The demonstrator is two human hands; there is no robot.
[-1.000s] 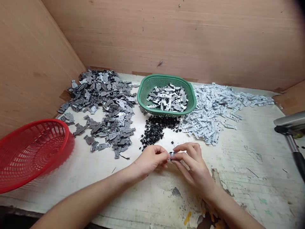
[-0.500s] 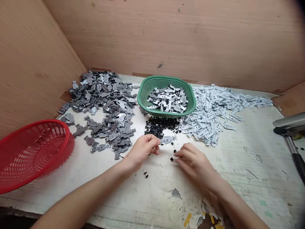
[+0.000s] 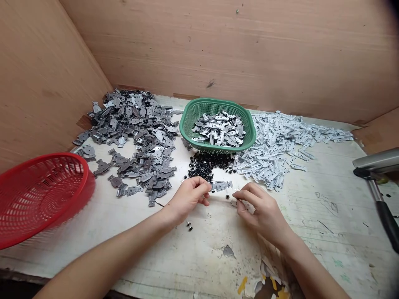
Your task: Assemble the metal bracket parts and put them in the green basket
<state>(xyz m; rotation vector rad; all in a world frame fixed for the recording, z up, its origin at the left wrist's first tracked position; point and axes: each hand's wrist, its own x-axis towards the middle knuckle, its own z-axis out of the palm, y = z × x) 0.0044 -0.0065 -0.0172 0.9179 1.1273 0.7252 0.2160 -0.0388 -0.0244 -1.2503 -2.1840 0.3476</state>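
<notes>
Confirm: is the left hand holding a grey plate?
Yes, the left hand pinches one end of the grey plate.

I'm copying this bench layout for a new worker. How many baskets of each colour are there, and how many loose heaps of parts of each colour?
red basket: 1
green basket: 1
dark grey heap: 1
pale heap: 1
black heap: 1
Total: 5

One head-worn camera, facing forward and down, close over scuffed white tabletop [image 3: 327, 232], left hand [image 3: 187, 200] and right hand [image 3: 264, 214] mid-frame, brown plywood back wall [image 3: 249, 54] beyond.
</notes>
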